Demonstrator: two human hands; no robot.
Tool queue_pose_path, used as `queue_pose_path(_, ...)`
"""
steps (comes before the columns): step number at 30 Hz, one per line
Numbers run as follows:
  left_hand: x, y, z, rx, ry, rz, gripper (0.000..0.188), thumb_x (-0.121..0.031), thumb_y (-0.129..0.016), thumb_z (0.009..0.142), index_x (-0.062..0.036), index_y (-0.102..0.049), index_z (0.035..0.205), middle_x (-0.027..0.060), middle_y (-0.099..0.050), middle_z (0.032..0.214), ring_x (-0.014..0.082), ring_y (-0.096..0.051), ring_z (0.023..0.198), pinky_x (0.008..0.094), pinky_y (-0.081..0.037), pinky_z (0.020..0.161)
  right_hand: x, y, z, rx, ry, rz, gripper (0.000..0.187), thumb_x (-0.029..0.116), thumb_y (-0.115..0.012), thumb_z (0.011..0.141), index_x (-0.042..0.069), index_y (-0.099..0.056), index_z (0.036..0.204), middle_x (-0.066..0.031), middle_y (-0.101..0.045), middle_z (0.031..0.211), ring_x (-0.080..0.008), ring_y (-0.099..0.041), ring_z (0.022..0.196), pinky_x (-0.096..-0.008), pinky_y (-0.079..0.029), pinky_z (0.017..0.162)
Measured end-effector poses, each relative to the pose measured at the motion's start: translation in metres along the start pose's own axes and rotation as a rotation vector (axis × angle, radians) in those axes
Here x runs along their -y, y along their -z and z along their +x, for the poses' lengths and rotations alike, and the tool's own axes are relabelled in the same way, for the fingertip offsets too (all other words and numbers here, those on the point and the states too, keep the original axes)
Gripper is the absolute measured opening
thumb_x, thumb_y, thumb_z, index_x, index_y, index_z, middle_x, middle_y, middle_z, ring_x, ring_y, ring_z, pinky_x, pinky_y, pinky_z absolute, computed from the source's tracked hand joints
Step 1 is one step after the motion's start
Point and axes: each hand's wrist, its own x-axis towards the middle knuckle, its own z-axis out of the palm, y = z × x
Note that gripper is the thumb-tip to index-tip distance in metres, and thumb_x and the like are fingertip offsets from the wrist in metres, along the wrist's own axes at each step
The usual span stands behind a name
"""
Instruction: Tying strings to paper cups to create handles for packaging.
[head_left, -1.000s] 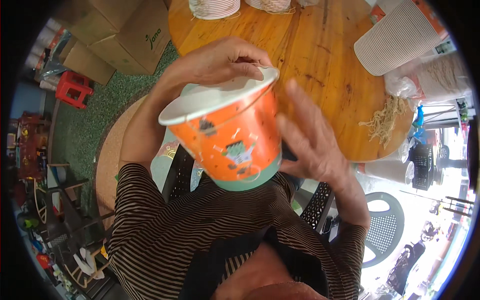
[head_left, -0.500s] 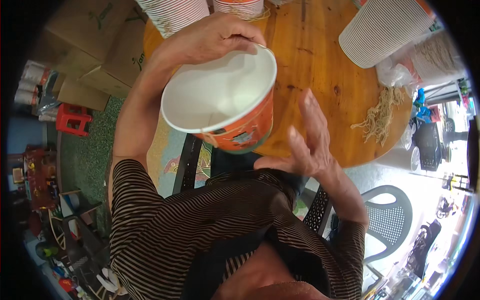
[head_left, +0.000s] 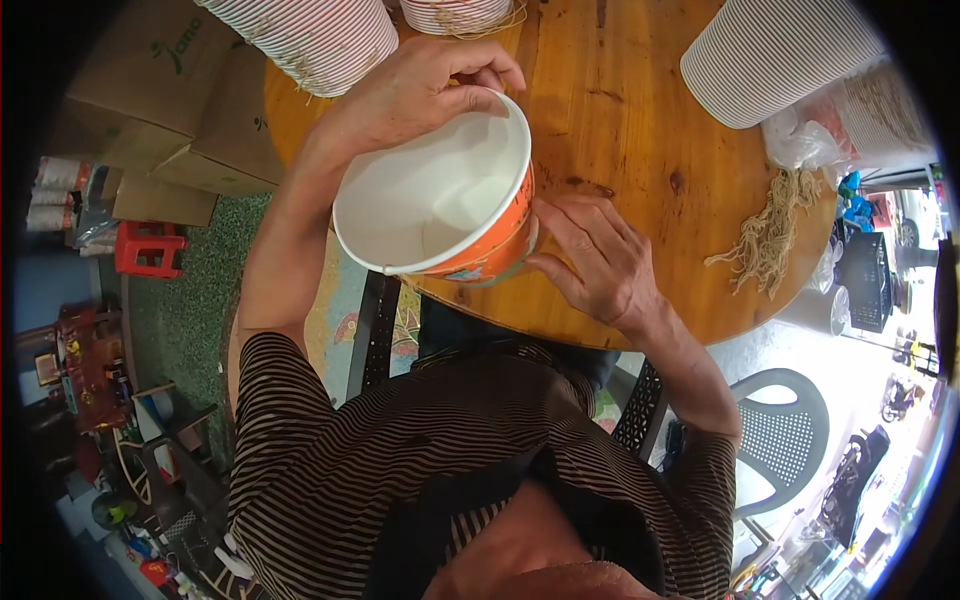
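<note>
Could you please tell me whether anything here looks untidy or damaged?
On the wooden table, beige twine lies in a loose tangle near the right edge, which looks untidy; the held paper bucket shows no obvious damage.

You look out through the left one of two wide fisheye cameras worn side by side on your head. It faces steeply down: your black-and-tan striped shirt [head_left: 470,410] fills the lower middle, and the varnished, round-edged brown wooden tabletop [head_left: 620,130] lies ahead, cut off by the upper edge. Your bare hands, left hand [head_left: 420,92] and right hand [head_left: 597,256], are close below the lens, which sees into your white-lined orange bucket [head_left: 435,190].
</note>
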Motion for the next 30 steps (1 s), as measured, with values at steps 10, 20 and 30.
queue_pose_path(10,-0.002,-0.01,0.004,-0.379,-0.74,0.06,0.042,-0.021,-0.08,0.088,-0.0103,-0.066,0.127,0.0187,-0.06,0.126,0.029,-0.062,0.117,0.0491,-0.05,0.097,-0.01,-0.011,0.002,-0.177,0.037,0.014,0.063,0.013,-0.087,0.074,0.009,-0.065,0.132,-0.0127,-0.064,0.134,-0.0305,-0.068,0.111,-0.0371,-0.062,0.084)
queue_pose_path(20,-0.064,0.034,-0.113,-0.228,-0.169,0.122,0.032,-0.023,-0.084,0.081,0.0015,-0.074,0.098,0.0112,-0.076,0.091,0.0256,-0.075,0.087,0.0363,-0.059,0.077,-0.004,-0.013,0.005,0.145,0.005,0.145,0.069,0.013,-0.083,0.08,0.006,-0.057,0.144,-0.0137,-0.059,0.144,-0.0354,-0.064,0.121,-0.0401,-0.06,0.093)
queue_pose_path(30,-0.076,-0.016,-0.173,-0.156,-0.07,0.324,0.017,-0.009,-0.081,0.073,-0.0044,-0.073,0.087,0.007,-0.072,0.097,0.0277,-0.068,0.112,0.054,-0.047,0.112,-0.005,-0.015,0.024,0.213,-0.084,0.15,0.078,0.02,-0.083,0.083,-0.001,-0.049,0.15,-0.022,-0.048,0.155,-0.0405,-0.051,0.139,-0.0467,-0.045,0.114)
